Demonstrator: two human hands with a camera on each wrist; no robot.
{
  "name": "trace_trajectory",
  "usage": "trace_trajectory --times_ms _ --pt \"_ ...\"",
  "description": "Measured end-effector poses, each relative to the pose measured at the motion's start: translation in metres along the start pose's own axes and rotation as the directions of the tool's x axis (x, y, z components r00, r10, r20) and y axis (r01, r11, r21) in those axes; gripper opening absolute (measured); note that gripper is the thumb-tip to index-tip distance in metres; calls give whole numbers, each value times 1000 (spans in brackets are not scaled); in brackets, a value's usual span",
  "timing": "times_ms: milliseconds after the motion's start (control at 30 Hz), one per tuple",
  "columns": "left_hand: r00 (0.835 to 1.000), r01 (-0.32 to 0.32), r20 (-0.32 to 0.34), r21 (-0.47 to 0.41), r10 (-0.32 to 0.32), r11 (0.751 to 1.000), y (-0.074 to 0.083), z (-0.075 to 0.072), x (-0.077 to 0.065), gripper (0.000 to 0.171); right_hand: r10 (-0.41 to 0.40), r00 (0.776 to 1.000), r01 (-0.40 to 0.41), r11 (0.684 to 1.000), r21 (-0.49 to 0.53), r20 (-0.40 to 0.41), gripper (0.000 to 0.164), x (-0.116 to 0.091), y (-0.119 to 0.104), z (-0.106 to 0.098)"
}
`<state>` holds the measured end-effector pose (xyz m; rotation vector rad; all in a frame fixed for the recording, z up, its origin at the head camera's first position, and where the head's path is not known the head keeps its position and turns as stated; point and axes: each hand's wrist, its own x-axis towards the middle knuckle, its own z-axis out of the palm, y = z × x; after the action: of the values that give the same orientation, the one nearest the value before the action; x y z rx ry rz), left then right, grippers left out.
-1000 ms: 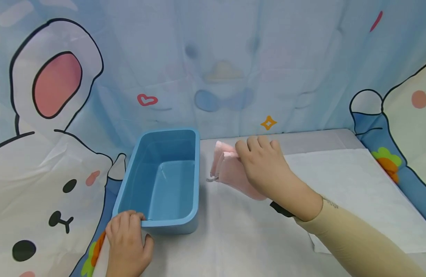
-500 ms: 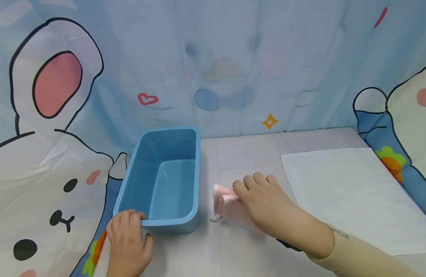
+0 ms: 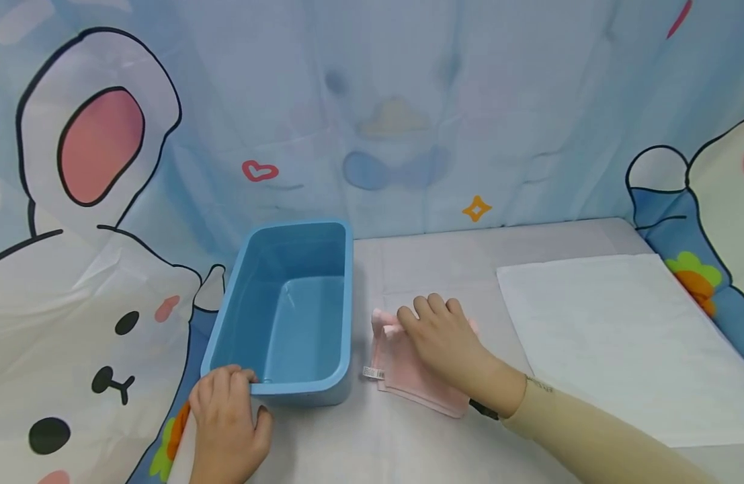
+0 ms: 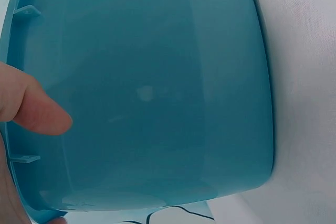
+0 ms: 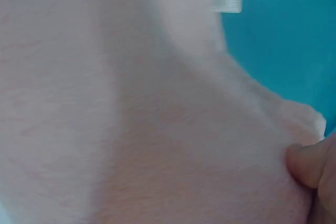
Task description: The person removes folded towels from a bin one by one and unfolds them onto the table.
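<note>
Cloth (image 3: 408, 368) in right grip (image 3: 449, 346); tub (image 3: 305, 329) beside

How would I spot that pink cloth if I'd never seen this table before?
Start with the deep blue tub on the white table. In the head view, just right of it, the person's right hand grips a folded pink cloth. Unlike the tub and the plain white sheet farther right, it is pink and has a small white tag.
</note>
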<state>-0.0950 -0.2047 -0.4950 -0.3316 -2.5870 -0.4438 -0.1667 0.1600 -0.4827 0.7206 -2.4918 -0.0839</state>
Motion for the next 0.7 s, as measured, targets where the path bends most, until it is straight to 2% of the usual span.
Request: trace_trajectory --times_ms 100,267,567,700 --pt "1000 -10 -10 -5 10 1000 -1 1 0 35 12 999 -12 1000 5 35 10 1 8 20" --pt "1000 -21 -15 -14 21 1000 -1 1 0 35 13 994 -15 1000 16 110 15 4 18 44" --pt "999 -31 -26 -15 31 999 -2 0 0 35 -38 997 32 996 89 74 17 15 25 69" --pt "999 -31 -29 -17 31 999 -3 1 0 35 -50 993 38 994 105 111 12 21 25 81"
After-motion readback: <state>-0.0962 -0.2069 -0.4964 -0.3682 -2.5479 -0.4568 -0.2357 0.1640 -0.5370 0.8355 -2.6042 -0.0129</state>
